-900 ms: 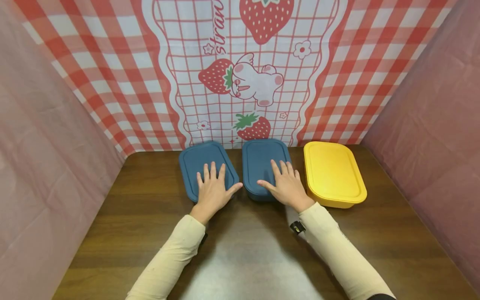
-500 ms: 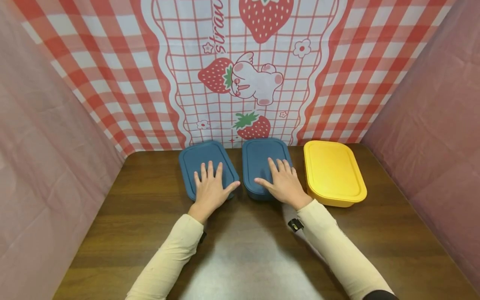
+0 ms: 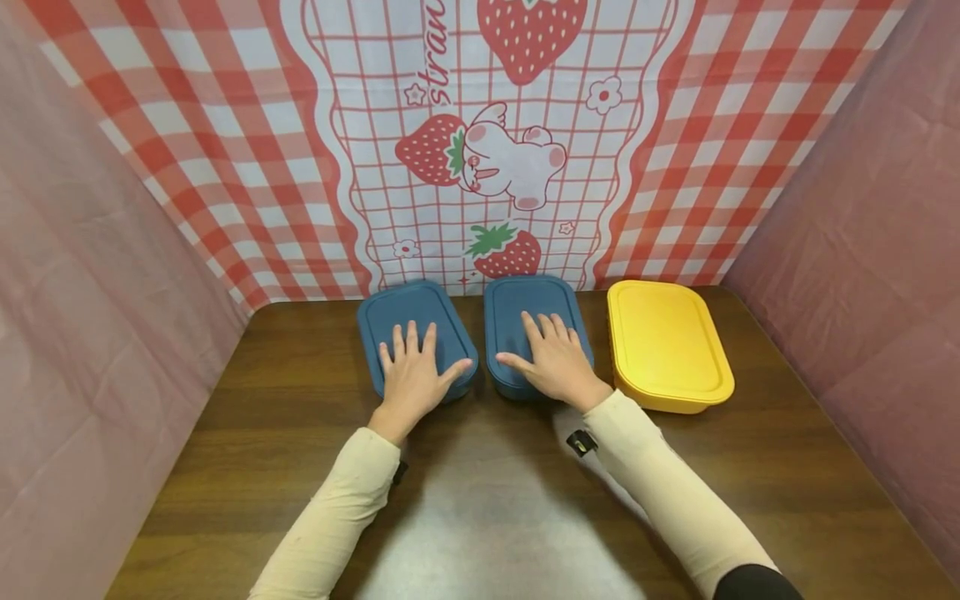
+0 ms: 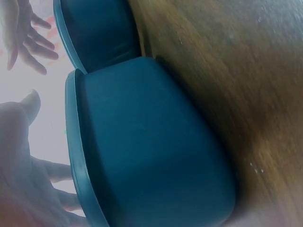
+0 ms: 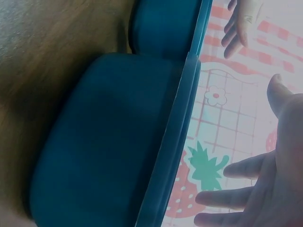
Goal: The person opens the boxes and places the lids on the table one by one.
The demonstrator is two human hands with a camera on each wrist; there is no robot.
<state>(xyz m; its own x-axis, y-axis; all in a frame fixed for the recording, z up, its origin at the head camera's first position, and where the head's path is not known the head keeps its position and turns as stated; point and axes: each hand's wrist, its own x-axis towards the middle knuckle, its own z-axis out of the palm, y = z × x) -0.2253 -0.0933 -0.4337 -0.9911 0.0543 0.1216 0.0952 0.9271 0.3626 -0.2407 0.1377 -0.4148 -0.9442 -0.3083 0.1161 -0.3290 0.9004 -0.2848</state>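
Two blue lidded boxes stand side by side at the back of the table. Over the left blue box (image 3: 408, 302) is my left hand (image 3: 408, 379), palm down with the fingers spread. The left wrist view has its fingers partly behind the lid's rim (image 4: 79, 156), so I cannot tell whether they touch it. Above the right blue box (image 3: 517, 302) my right hand (image 3: 557, 362) is spread too. In the right wrist view a gap separates its fingers (image 5: 225, 197) from that lid's rim (image 5: 165, 151). Neither hand holds anything.
A yellow lidded box (image 3: 667, 342) stands at the right, beside the right blue box. Behind the boxes hangs a red checked strawberry cloth (image 3: 450, 212). Pink cloth walls (image 3: 847, 217) close both sides. The brown wooden table (image 3: 480, 517) stretches toward me.
Both spread hands have drifted a little to the left over the blue boxes. None of the boxes has visibly moved.
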